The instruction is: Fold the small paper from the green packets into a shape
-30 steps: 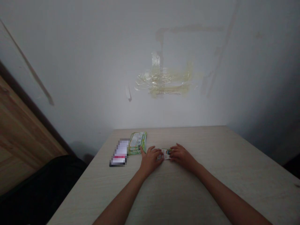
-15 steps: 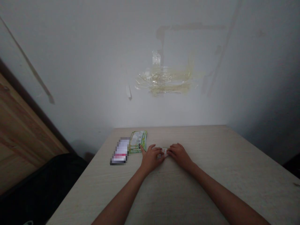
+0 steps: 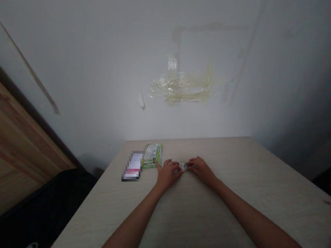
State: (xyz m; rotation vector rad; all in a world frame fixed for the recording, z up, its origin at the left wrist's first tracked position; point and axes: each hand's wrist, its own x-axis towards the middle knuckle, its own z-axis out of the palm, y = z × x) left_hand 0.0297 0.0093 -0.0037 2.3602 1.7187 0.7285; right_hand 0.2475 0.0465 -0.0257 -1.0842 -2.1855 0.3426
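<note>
Between my two hands, low over the table, is a small, mostly white printed packet (image 3: 183, 166) with red and green marks. Its ends are covered by fingers, so its full shape is hidden. My left hand (image 3: 167, 175) has its fingers curled on the packet's left end, with the thumb side toward me. At the right end, the fingertips of my right hand (image 3: 201, 170) pinch the edge. A stack of green and white packets (image 3: 152, 155) lies just beyond my left hand, and a finger of that hand overlaps its near corner in view.
A phone-like slab (image 3: 132, 167), pixelated, lies left of the stack. The pale wooden table (image 3: 186, 217) runs back to a wall (image 3: 103, 69) with peeling clear tape (image 3: 181, 86). At the left are a dark bag-like thing (image 3: 51, 196) and wooden boards (image 3: 23, 144).
My right hand has shifted slightly to the right, and more of the small packet's printed face shows between the hands. My left hand stays nearly in place.
</note>
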